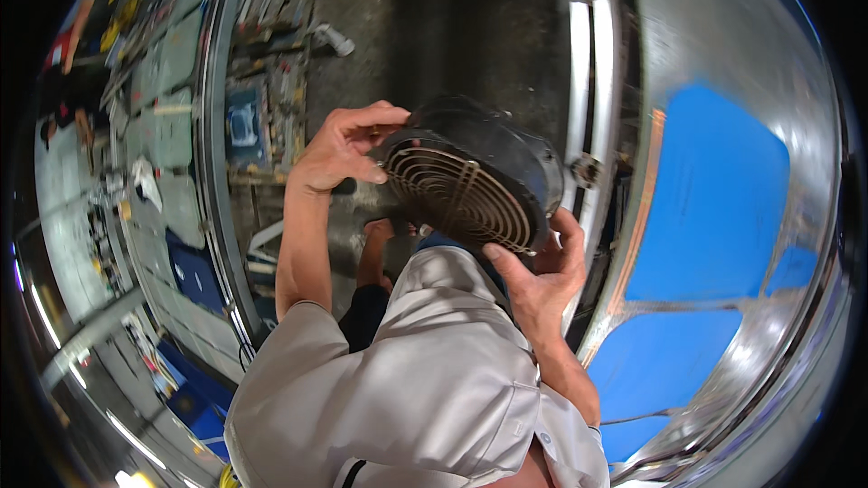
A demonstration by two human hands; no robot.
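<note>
Between my two hands I hold a black round fan [463,183], tilted, with a wire ring guard over its near face. My left hand [348,146] grips its upper left rim, thumb on the guard side and fingers curled behind the housing. At the lower right rim, my right hand [545,273] has its thumb against the guard's edge and its fingers round the back. The fan is raised in front of my body, above the dark floor. Its rear side is mostly hidden.
To the right runs a metal table [714,36] carrying blue sheets [714,199]. White rails [579,63] line its near side. On the left are a long bench [176,63], a rack of scrap strips [271,0] and a framed blue panel [244,122]. Another person [68,126] is far left.
</note>
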